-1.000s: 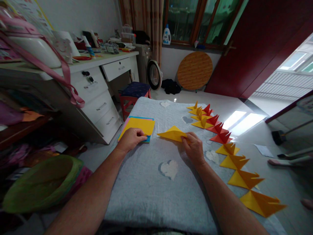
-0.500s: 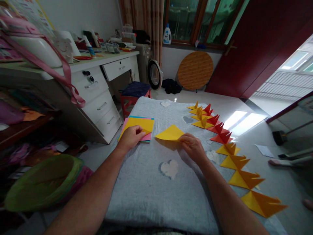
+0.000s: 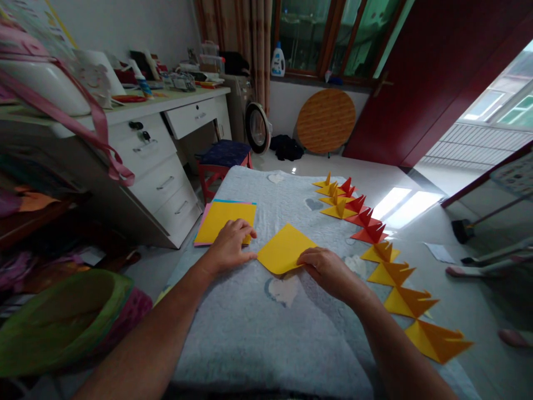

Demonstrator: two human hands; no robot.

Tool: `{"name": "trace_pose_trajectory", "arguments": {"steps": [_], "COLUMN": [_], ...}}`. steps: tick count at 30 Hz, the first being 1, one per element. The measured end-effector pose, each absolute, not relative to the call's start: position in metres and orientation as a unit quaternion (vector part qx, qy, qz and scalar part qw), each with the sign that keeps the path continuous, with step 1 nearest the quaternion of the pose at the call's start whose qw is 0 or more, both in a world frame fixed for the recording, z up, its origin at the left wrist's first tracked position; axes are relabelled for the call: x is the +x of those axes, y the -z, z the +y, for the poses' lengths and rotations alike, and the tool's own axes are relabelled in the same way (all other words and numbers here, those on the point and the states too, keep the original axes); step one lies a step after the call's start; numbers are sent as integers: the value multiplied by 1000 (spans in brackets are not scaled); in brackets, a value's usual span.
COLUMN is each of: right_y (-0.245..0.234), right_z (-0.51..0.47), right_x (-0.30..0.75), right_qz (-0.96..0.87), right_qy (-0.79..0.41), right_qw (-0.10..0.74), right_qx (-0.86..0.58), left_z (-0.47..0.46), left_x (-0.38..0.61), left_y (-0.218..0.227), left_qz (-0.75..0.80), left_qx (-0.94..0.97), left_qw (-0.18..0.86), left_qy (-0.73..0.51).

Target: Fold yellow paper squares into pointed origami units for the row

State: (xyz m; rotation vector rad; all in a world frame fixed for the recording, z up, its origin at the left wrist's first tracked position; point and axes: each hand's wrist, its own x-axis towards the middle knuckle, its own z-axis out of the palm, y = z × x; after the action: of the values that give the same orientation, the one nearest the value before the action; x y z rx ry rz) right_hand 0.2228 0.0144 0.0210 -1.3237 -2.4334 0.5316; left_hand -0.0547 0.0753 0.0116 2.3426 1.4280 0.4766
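A square yellow sheet of paper (image 3: pixel 286 249) lies corner toward me over the middle of the cloth-covered table (image 3: pixel 266 339). My right hand (image 3: pixel 322 269) pinches its right edge between thumb and fingers, the near edge curling slightly up. On the other side my left hand (image 3: pixel 233 243) is open, its thumb reaching the sheet's left corner and its fingers at the edge of the paper stack (image 3: pixel 227 214). Yellow tops that stack, with pink and blue edges showing beneath. Along the table's right side stand several folded paper cranes, yellow ones (image 3: pixel 412 294) nearer and red ones (image 3: pixel 368 222) farther off.
A white desk (image 3: pixel 166 166) with drawers runs along the left. A red stool (image 3: pixel 220 161) with a dark seat stands beyond the table, and a green-lined bin (image 3: pixel 66 316) sits low at the left. A round wooden board (image 3: pixel 326 121) leans on the far wall.
The yellow sheet has come nearer and been laid flatter, with my right hand still on it. My left hand has released its pinch at the stack, spread out and moved toward the sheet.
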Motion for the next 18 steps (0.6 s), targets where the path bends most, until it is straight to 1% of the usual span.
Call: {"name": "trace_pose_trajectory", "arguments": {"steps": [4,7,11,18], "right_y": [-24,-19,-11,2], "right_z": [-2,-9,-8,1], "right_x": [222,223,224,232], "right_qz": [-825,-804,-780,-717], "right_qy": [-217,-238,-252,-262], "right_qw": [191,223,240,282], "right_qx": [-486,-497,-521,-581], "left_z": [55,42,35,36], "left_x": [-36,-21,-9,-11], "left_y": [-18,-13,-4,-9], "left_qz": [358,313,371,405], "left_qx": [865,879,861,805], "left_qw": [312,329,321,405], "left_qy": [-164,-145,-136,-152]}}
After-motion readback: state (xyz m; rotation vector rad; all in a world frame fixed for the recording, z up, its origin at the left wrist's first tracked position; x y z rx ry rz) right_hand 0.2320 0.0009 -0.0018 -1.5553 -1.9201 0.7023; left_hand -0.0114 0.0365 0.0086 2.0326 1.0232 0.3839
